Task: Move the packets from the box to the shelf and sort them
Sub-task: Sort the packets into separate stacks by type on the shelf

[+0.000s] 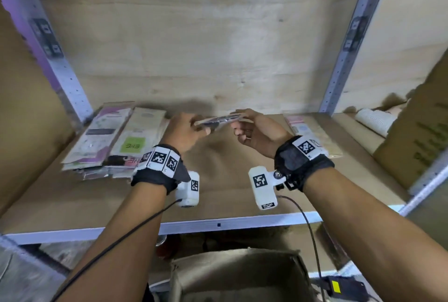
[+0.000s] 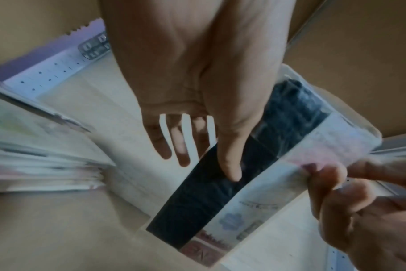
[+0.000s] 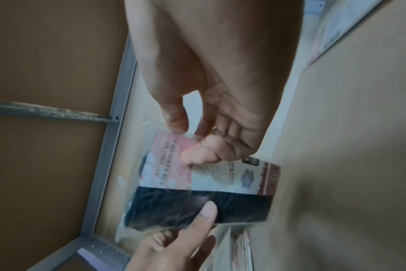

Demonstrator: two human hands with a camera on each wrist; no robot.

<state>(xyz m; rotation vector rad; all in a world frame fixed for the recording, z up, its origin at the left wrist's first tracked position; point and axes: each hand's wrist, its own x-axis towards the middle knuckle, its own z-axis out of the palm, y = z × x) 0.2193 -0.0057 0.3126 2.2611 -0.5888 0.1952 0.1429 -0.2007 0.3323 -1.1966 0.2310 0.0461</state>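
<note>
Both hands hold one clear packet (image 1: pixel 219 119) with a black item and a pink-and-white card inside, in the air above the middle of the shelf board (image 1: pixel 218 180). My left hand (image 1: pixel 186 132) grips its left end, thumb on the black part (image 2: pixel 232 165), fingers underneath. My right hand (image 1: pixel 252 129) pinches the pink end (image 3: pixel 174 155) between thumb and fingers. A stack of packets (image 1: pixel 114 139) lies on the shelf's left side, a lower pile (image 1: pixel 312 132) on the right. The open cardboard box (image 1: pixel 240 275) stands below the shelf.
Metal uprights (image 1: pixel 349 42) frame the bay; a plywood back wall (image 1: pixel 194 47) closes it. A large carton (image 1: pixel 417 144) and a white roll (image 1: pixel 373 120) sit in the bay to the right. A yellow-labelled black device (image 1: pixel 344 287) lies beside the box.
</note>
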